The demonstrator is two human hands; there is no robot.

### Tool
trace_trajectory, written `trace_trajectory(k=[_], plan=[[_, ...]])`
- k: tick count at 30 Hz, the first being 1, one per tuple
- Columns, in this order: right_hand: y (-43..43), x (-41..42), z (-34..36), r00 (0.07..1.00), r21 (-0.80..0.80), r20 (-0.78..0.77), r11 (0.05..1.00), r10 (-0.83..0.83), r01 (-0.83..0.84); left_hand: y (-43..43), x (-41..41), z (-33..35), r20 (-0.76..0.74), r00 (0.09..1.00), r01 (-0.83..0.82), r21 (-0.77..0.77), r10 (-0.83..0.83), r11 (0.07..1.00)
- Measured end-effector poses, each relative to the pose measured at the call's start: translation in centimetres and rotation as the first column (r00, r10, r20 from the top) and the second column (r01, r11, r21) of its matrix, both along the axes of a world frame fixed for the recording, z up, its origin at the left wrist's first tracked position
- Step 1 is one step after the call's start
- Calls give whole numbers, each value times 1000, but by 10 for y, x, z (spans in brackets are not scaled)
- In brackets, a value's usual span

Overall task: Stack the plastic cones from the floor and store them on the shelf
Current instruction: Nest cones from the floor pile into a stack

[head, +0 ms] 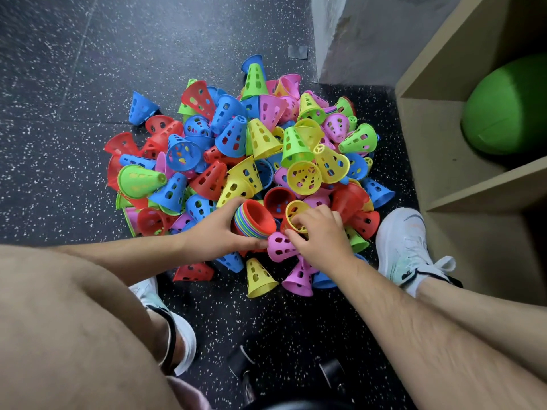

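One stack (255,221) in left hand (214,232), yellow cone (293,208) in right hand (321,236).

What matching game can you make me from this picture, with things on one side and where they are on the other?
Things
1. cone stack
2. green ball
3. yellow cone
4. white shoe

Places
A. inside the shelf
B. held by the left hand
C. gripped by the right hand
D. on the floor next to the shelf

Pairs: 1-B, 2-A, 3-C, 4-D
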State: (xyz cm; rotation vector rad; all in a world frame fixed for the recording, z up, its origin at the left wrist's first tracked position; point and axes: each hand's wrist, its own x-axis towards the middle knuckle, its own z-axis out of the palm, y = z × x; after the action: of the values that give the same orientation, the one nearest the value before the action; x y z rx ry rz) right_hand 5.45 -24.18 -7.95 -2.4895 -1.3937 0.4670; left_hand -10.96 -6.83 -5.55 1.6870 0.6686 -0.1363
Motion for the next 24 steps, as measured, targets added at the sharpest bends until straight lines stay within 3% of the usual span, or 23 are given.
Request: trace_trajectory(k=[5,10,15,19,24], plan=[[6,-2,-1,999,191,21,981,-39,34,3,0,0,-4,1000,-16,-10,16,1000],[25,-3,9,995,428,1,899,-101,91,7,0,-3,-2,998,-56,-6,56,998],[45,-10,21,983,563,-97,806,-155,183,8,-1,-4,3,997,-72,-13,72,997],[52,-21,25,967,580,-250,794,-43,185,9,-1,-3,9,993,-115,-18,116,993],[44,-34,26,895,432,-442,888,57,157,10,0,-1,12,990,-141,0,141,990]])
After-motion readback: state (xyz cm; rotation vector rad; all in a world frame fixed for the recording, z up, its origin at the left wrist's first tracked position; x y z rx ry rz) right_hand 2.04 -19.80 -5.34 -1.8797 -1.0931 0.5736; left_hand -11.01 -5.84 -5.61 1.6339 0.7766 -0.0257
